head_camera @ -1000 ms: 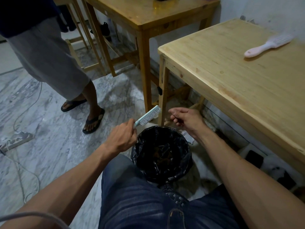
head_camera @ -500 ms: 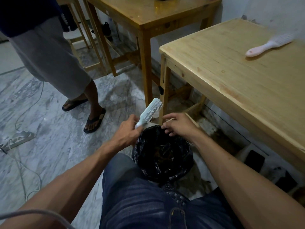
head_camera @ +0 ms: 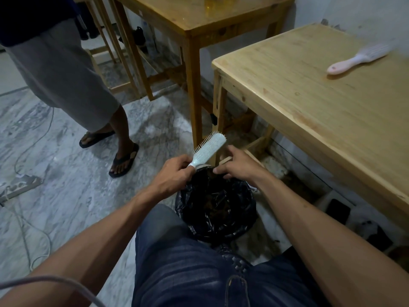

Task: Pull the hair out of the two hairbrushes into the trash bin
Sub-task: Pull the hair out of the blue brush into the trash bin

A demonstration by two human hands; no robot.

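The left hand [head_camera: 174, 173] grips the handle of a white hairbrush [head_camera: 209, 149], its fingers curled tight around the lower end, and holds it tilted so the head points up and to the right, with the bristles facing away toward the upper left and the dotted back of the head turned to the camera. The brush hangs just above the far rim of the trash bin [head_camera: 215, 209], which stands on the marble floor [head_camera: 66, 196] between the person's knees and is lined with a black bag. The right hand [head_camera: 238, 165] is just beside the brush head, over the bin's far edge, with its fingers bent and the fingertips drawn together near the liner; whether they pinch any hair is too small to tell. A second hairbrush, pink [head_camera: 358, 58], lies flat on the light wooden counter [head_camera: 309, 103] to the right, well apart from both hands, its handle pointing toward the left. A darker wooden table [head_camera: 199, 18] stands behind the bin. Another person in grey shorts and sandals [head_camera: 124, 160] stands on the floor to the left.
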